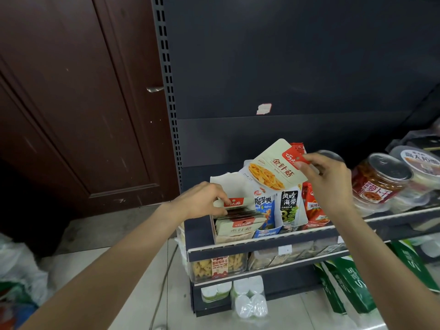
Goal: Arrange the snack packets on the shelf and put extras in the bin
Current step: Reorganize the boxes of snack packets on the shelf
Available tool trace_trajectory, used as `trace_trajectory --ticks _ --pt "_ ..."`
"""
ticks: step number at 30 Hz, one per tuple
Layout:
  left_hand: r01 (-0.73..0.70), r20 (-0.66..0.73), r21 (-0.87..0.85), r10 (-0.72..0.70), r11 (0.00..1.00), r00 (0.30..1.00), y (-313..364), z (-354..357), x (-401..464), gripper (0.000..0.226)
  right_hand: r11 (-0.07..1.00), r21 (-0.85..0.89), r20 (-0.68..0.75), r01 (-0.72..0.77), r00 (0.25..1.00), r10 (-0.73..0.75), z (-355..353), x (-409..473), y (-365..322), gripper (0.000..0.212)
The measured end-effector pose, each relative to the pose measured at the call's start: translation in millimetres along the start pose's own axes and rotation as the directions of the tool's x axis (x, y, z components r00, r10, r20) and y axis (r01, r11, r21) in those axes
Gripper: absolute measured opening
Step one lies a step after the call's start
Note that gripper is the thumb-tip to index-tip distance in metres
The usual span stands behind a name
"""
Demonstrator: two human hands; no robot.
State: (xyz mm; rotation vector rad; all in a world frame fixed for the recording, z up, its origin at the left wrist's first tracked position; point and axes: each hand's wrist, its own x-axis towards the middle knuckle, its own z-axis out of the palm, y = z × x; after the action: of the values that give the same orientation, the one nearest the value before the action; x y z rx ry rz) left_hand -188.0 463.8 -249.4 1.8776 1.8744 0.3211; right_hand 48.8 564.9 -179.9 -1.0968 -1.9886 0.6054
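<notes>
Two bare arms reach up from the bottom of the frame toward a dark shelf point(262, 240) in the lower middle. Its front edge has a pale strip running across to the right. Above the shelf, the dark back panel point(285, 67) leaves lots of open room in the upper half of the frame. On the left stands a brown door point(71, 103), with bare floor point(114, 234) below it. The left hand point(202, 198) sits at the middle of the frame, over a white box point(235, 225) full of flat snack packets point(238, 220). Its fingers are curled down onto the tops of the packets at the back of the box, and the thumb cannot be seen well. The right hand point(326, 177) is up and to the right. Its thumb and fingers pinch the red top corner of one pale mushroom packet point(273, 170), which hangs tilted in the air above the box, touching nothing else that can be seen. Just right of the box stand a blue packet point(265, 210), a seaweed packet point(290, 206) and red packets point(314, 208). Farther right are round tubs point(378, 179). On the floor at lower right lie green boxes point(345, 282).
</notes>
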Motion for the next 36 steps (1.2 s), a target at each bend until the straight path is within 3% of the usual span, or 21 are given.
trace_trajectory --ticks 13,18,23,31,36 --pt "-0.023 -0.057 0.216 0.037 0.976 0.998 8.1 1.6 2.7 0.017 1.0 -0.025 -0.008 -0.017 1.0 0.016 -3.7 0.8 6.6 0.023" --pt "-0.075 -0.072 0.154 0.087 0.985 0.994 4.1 3.7 1.9 0.02 0.999 -0.048 -0.001 -0.012 1.0 0.012 -3.7 -0.1 8.6 0.023" --pt "-0.049 0.053 0.02 0.048 0.999 0.997 -0.3 0.5 3.6 0.026 0.998 -0.053 -0.01 -0.026 1.0 0.026 -2.6 1.2 8.5 0.025" --pt "-0.037 0.109 0.104 0.026 0.994 0.994 -0.2 -0.4 6.0 0.036 0.999 -0.047 -0.007 -0.013 1.0 0.013 -0.9 2.6 6.5 0.025" --pt "-0.017 0.145 0.07 0.006 0.997 0.989 5.7 -5.0 6.6 0.034 1.0 -0.023 -0.005 0.002 1.0 -0.002 -0.1 1.9 1.7 0.022"
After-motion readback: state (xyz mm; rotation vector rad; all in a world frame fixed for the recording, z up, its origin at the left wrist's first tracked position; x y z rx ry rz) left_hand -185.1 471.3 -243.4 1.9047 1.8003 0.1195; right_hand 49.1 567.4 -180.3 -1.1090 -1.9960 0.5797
